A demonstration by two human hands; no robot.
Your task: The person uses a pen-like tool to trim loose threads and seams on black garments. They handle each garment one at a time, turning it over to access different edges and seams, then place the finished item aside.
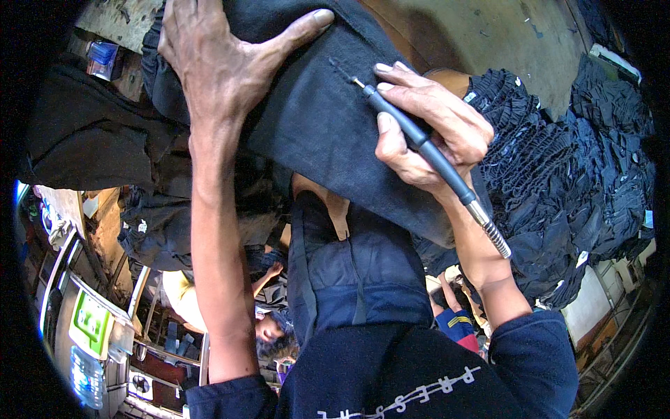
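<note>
A dark blue-black denim garment lies stretched over my lap. My left hand presses flat on its far left part, fingers spread and thumb pointing right. My right hand grips a slim black rotary handpiece, held like a pen. It has a thin metal tip at the far end and a spring-like metal sleeve at the near end. That tip is at the cloth beside a small frayed, scuffed patch; whether it touches cannot be made out.
A big heap of dark gathered garments rises on the right. More dark cloth lies to the left, near a small blue box. Lower left are a green-and-white container and a clear bottle. Other people sit behind.
</note>
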